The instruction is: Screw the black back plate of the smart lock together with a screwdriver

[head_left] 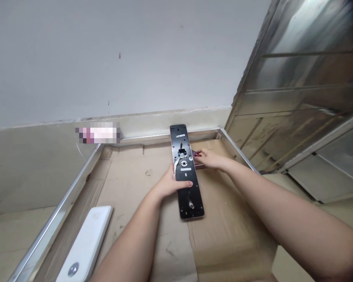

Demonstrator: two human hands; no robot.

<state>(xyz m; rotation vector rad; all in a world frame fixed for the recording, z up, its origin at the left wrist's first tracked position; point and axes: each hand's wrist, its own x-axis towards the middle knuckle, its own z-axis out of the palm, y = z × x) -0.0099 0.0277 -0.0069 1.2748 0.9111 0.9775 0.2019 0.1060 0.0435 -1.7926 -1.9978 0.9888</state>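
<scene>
Head view: a black lock plate lies lengthwise near the middle of a cardboard sheet, its top end by the far edge. The left hand grips its side, fingers across the face. The right hand narrows at the plate's right edge beside a small red item; whether it holds it, I cannot tell. A loose white cable could snag or tear if the plate slips.

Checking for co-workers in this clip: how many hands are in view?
2: the left hand grips the black door-lock panel, and the right hand is at the panel's right edge. No others show.
</scene>
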